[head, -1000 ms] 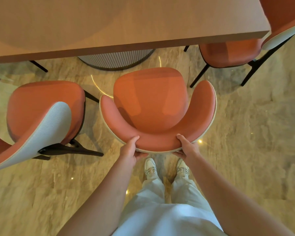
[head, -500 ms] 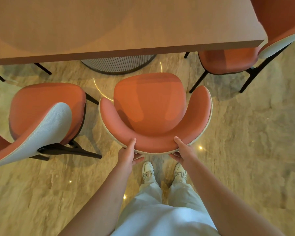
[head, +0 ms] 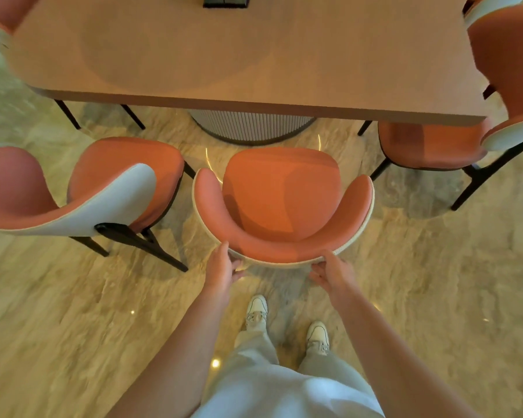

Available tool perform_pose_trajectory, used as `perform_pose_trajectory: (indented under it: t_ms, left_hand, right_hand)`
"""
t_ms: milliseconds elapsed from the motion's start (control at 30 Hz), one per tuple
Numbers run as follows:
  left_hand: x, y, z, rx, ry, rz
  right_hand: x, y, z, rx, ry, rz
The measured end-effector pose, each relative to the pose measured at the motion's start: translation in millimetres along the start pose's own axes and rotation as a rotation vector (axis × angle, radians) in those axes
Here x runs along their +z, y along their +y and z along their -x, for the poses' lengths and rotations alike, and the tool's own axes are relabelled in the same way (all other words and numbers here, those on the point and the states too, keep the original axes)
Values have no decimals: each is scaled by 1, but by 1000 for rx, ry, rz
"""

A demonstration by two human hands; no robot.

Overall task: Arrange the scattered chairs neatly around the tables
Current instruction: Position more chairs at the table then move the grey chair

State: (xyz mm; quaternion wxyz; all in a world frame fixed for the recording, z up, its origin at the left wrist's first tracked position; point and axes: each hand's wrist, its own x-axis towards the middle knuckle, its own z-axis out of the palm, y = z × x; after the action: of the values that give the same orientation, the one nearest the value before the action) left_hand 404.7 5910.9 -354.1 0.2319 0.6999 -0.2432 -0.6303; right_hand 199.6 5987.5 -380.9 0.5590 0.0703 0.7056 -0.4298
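**A:** Why does the table (head: 254, 55) sit so squarely ahead?

**B:** It is the anchor. The person faces its long near edge, so a chair pushed straight forward ends up aligned with it. Its ribbed round base (head: 251, 128) stands under the middle, directly beyond the chair being handled.

**A:** And the chairs already around it?

**B:** The left chair (head: 103, 188) stands turned at an angle, its pale back shell toward the camera, well out from the edge. The right chair (head: 429, 146) has its seat partly under the corner. Those, I judge, need their own attention.

**A:** The one in the middle?

**B:** The centre chair (head: 281, 200) faces the table, seat front near the base but not yet under the tabletop. Its curved back is toward the person, which gives a rim to hold.

**A:** The hands?

**B:** The left hand (head: 222, 271) has its thumb on top of the back rim and fingers under it. The right hand (head: 332, 271) mirrors it on the other side. They are set apart, either side of the middle, probably so the push stays straight.

**A:** The feet?

**B:** White shoes (head: 255, 310), staggered, just behind the chair.
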Motion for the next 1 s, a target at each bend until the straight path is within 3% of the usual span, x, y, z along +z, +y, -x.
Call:
perform_pose_trajectory:
  t_ms: [200,600,1000]
  left_hand:
    - [20,8,61,208,-2,44]
    - [22,55,162,565,16,139]
    - [-28,106,196,708,-104,288]
  right_hand:
    - [-34,-17,34,-173,-254,62]
    - [-18,-90,141,-612,-448,239]
    - [52,-110,226,-720,-592,210]
